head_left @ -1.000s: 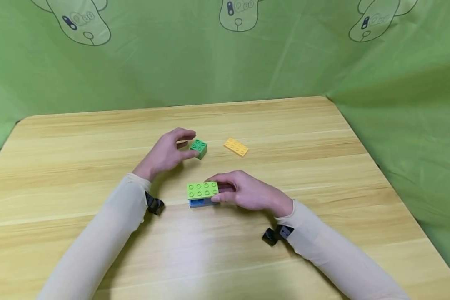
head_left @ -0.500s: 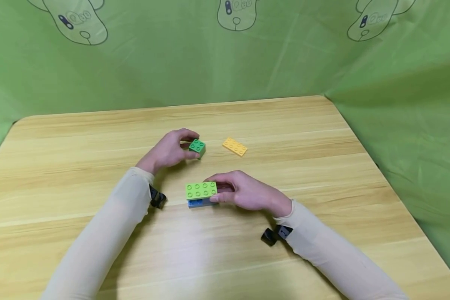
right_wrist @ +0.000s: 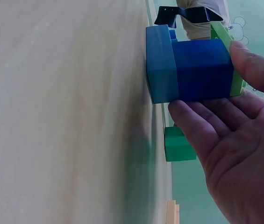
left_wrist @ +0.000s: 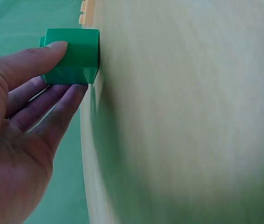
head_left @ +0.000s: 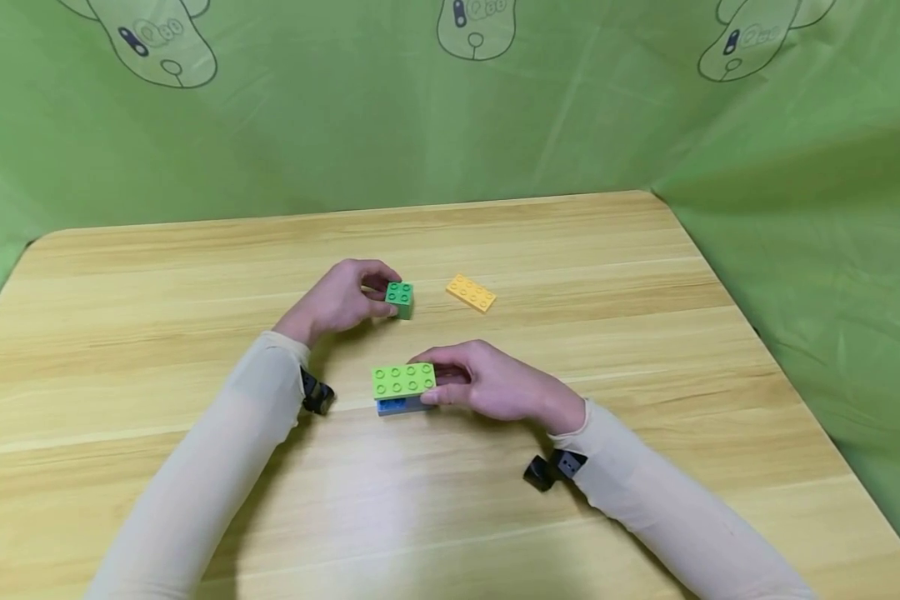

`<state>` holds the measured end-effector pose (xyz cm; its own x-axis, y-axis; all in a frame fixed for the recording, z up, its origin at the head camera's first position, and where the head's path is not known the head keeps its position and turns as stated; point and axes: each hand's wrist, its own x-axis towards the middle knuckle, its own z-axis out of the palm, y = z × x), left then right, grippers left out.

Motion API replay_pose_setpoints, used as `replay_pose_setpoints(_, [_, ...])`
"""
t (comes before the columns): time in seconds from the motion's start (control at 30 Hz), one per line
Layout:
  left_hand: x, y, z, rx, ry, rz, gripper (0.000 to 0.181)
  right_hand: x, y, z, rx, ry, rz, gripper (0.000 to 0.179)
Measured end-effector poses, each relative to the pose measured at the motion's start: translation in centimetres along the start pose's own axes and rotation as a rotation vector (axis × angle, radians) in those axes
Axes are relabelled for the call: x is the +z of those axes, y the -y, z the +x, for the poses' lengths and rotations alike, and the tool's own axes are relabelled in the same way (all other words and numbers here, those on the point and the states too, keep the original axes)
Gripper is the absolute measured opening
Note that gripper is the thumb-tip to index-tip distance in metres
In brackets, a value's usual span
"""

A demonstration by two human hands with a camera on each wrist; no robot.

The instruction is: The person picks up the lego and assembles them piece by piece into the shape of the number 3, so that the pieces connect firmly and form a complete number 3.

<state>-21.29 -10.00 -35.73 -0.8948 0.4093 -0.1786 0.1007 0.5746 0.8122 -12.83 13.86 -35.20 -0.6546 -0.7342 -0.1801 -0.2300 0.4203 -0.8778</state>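
Observation:
My left hand (head_left: 337, 298) pinches a small green toy brick (head_left: 399, 302) between thumb and fingertips. In the left wrist view that green brick (left_wrist: 73, 53) sits against the tabletop, with the thumb across its near side. Closer to the front, my right hand (head_left: 498, 383) holds the right end of a stack of bricks. A lime-green plate (head_left: 403, 379) with studs tops the stack. From the right wrist, a dark blue brick (right_wrist: 204, 70) shows under the lime plate, with a lighter blue brick (right_wrist: 161, 65) at the bottom. My right thumb touches the lime plate.
A flat yellow-orange studded plate (head_left: 471, 293) lies to the right of the green brick. Beneath everything is a wooden table (head_left: 607, 292). A green curtain (head_left: 322, 133) with printed animal heads hangs behind it and along the sides.
My left fingers have come in around the green brick, and the brick has turned slightly so its front faces me more squarely. The right hand and its stack have stayed put.

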Motion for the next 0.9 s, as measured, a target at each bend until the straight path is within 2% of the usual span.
replay_pose_setpoints(0.3, [0.0,-0.2,-0.3,0.014,-0.01,-0.026,0.037,0.0,0.1,0.0,-0.001,-0.003,-0.003,0.039])
replay_pose_setpoints(0.53, [0.0,0.1,-0.8,0.046,-0.051,-0.085,0.039,0.1,0.2,0.0,-0.022,-0.008,-0.024,0.038])
replay_pose_setpoints(0.9, [0.0,0.2,-1.6,0.068,-0.11,-0.096,0.037,0.0,0.1,-0.1,-0.007,-0.011,-0.013,0.037])
